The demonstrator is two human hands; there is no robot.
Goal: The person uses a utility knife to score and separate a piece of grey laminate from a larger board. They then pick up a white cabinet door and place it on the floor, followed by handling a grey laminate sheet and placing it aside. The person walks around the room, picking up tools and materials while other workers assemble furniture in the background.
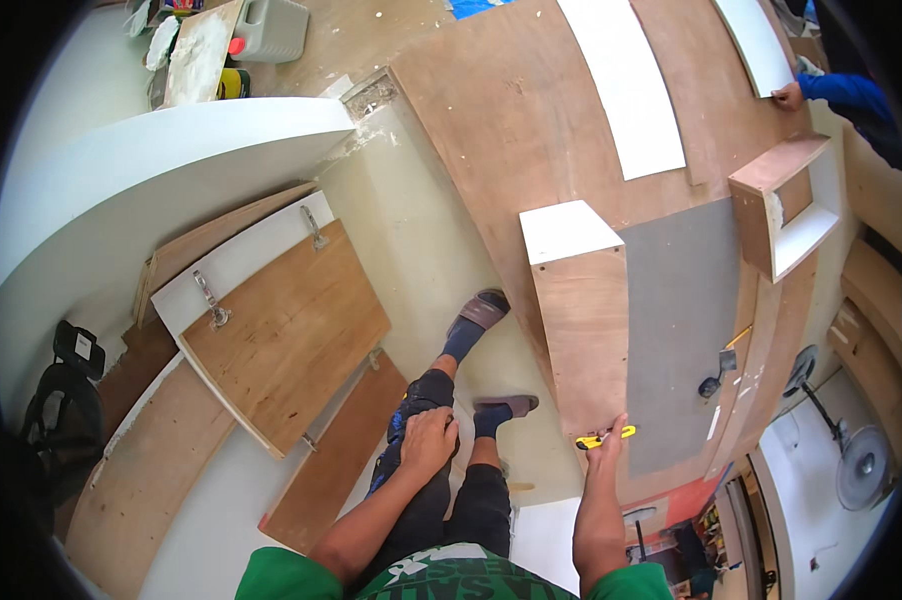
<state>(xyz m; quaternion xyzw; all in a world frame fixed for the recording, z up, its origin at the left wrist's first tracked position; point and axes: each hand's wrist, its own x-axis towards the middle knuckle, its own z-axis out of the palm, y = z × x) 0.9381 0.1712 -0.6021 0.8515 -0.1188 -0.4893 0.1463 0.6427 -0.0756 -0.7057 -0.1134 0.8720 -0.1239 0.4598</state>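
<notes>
A yellow utility knife is gripped in my right hand, at the near end of a long wooden box. The box has bare plywood on its side and a white face at its far end. My left hand lies over my bent knee, fingers resting on the dark shorts, with no tool in it. A grey sheet lies on the plywood worktable to the right of the box.
White strips and an open wooden frame lie on the worktable. Hinged door panels lean at the left wall. At the upper right, a co-worker's hand touches a white panel. A fan stands right.
</notes>
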